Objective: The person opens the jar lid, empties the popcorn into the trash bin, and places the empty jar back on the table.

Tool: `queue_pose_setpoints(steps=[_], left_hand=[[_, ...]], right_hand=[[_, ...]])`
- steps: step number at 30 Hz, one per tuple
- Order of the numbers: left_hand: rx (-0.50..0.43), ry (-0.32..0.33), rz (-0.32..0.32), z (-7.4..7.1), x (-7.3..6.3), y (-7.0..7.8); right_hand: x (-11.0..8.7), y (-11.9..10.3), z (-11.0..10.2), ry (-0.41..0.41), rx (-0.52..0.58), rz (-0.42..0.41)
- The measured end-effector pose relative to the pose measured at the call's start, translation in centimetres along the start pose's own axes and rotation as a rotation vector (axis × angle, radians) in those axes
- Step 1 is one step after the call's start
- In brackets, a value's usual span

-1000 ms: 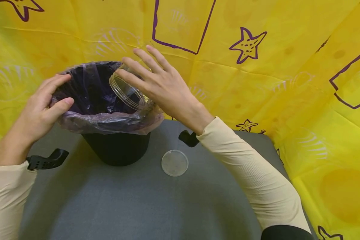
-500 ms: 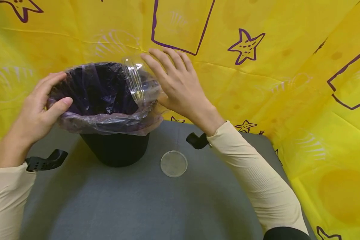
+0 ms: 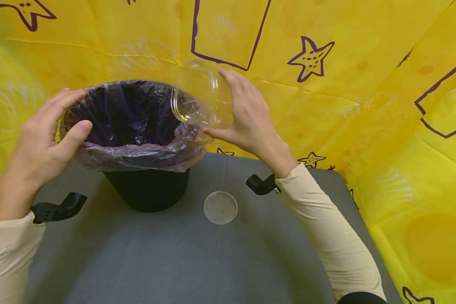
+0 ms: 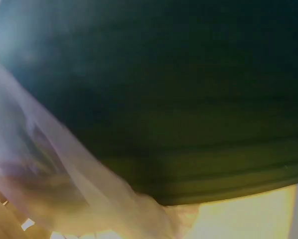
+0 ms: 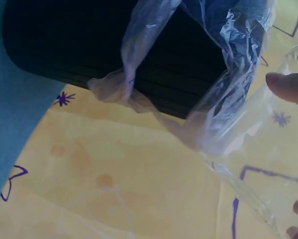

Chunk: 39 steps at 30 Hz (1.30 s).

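Observation:
My right hand [image 3: 252, 112] holds a clear plastic jar [image 3: 203, 93] tipped on its side, with thumb below and fingers around its far side. The jar's mouth points left, over the right rim of a black trash bin [image 3: 148, 190]. A few small yellow bits [image 3: 186, 118] lie inside near the mouth. My left hand [image 3: 47, 143] grips the bin's left rim, where a translucent purple bag [image 3: 136, 156] is folded over. In the right wrist view, the jar [image 5: 248, 199] is close to the bag's edge [image 5: 223, 129]. Most of the left wrist view is the bin's dark wall [image 4: 164, 99].
A round clear lid [image 3: 220, 207] lies on the grey table [image 3: 155, 257], right of the bin. Yellow cloth [image 3: 349, 105] with drawn starfish hangs behind and to the right. Black wrist mounts [image 3: 60, 207] sit on both arms.
My right hand has drawn the jar right and back from over the bin's opening, turning it so more of its side shows. The left hand stays on the rim.

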<state>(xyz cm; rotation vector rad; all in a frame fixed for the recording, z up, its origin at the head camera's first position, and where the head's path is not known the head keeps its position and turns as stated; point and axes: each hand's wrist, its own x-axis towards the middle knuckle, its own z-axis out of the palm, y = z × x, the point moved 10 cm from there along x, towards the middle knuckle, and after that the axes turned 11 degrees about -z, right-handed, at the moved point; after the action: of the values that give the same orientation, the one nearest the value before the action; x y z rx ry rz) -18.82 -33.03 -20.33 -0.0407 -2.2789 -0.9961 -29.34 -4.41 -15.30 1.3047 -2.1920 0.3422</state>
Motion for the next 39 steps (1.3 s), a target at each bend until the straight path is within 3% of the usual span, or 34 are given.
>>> queue_pose_setpoints(steps=[3,9,16,23,30,39], left_hand=[[0.051,0.011,0.035,0.4,-0.2,1.6],[0.099,-0.015,0.041,1.5,-0.7,3.7],[0.079,-0.022,0.108,2.7,-1.6,6.2],[0.074,-0.080,0.150,4.7,-2.7,8.3],[0.135,-0.058,0.265,6.3,-3.6,10.7],[0.210,-0.003,0.348,8.7,-4.6,12.6]], right_hand=[[-1.2,0.7,0.1,0.014,0.037,0.033],[-3.8,1.6,0.3,0.064,0.108,0.086],[-7.7,3.0,1.2,0.090,0.244,0.211],[-11.9,4.3,2.5,0.108,0.338,0.299],[-16.3,5.6,3.9,0.097,0.403,0.413],[-22.2,6.3,6.7,0.060,0.503,0.528]])
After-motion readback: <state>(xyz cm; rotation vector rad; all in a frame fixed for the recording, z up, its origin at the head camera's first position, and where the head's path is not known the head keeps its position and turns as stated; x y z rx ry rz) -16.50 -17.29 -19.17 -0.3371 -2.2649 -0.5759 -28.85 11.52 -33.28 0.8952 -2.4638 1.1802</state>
